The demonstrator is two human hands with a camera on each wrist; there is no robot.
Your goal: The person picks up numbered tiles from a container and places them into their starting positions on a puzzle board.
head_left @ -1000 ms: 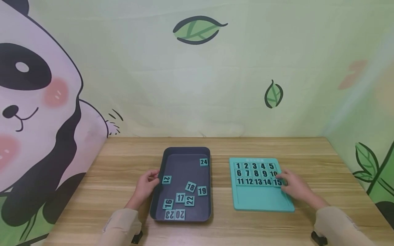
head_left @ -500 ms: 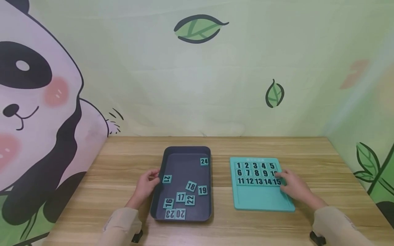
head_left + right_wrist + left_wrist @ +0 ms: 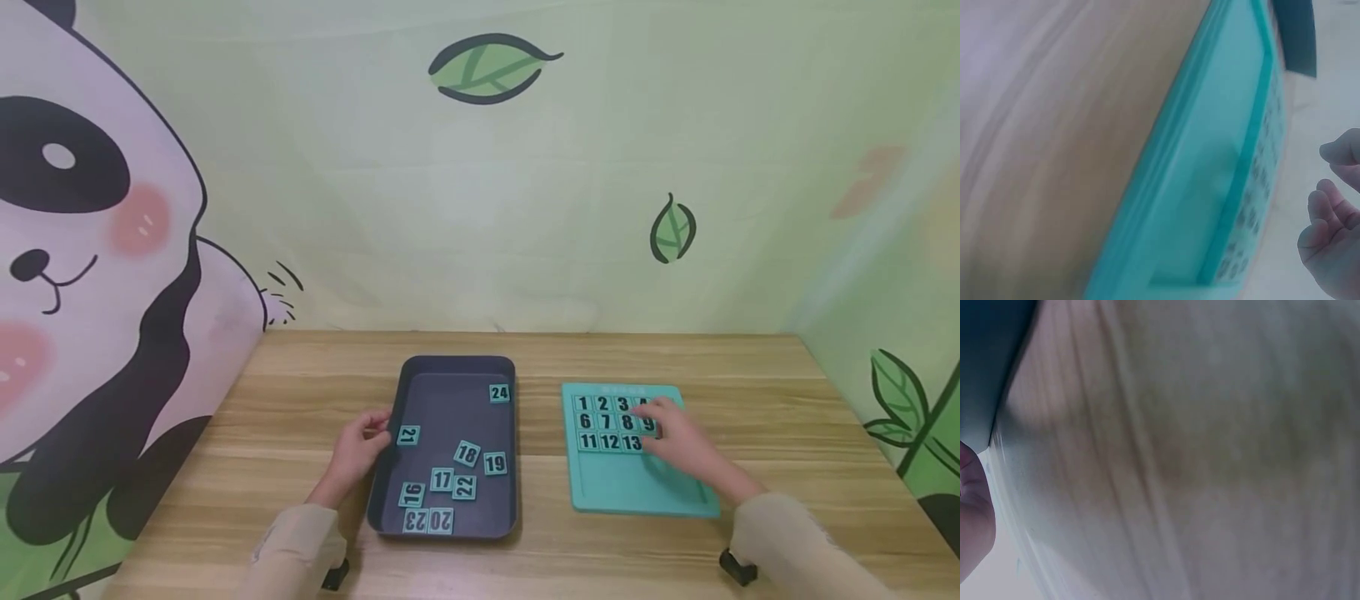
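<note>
Left hand (image 3: 358, 454): at the left wall of the dark tray (image 3: 442, 400), fingers bent at the rim; whether it grips the rim cannot be determined. Right hand (image 3: 684, 440): above the right part of the teal board (image 3: 637, 487), thumb and fingers parted, no object visible between them. Tray position: centre-bottom of frame, long axis running top to bottom. Loose tiles (image 3: 442, 480) lie inside it, mostly in the lower half, directly left of the right hand across a strip of table (image 3: 540, 550); the left hand is nearer. Set tiles (image 3: 606, 422) occupy the board's upper part.
</note>
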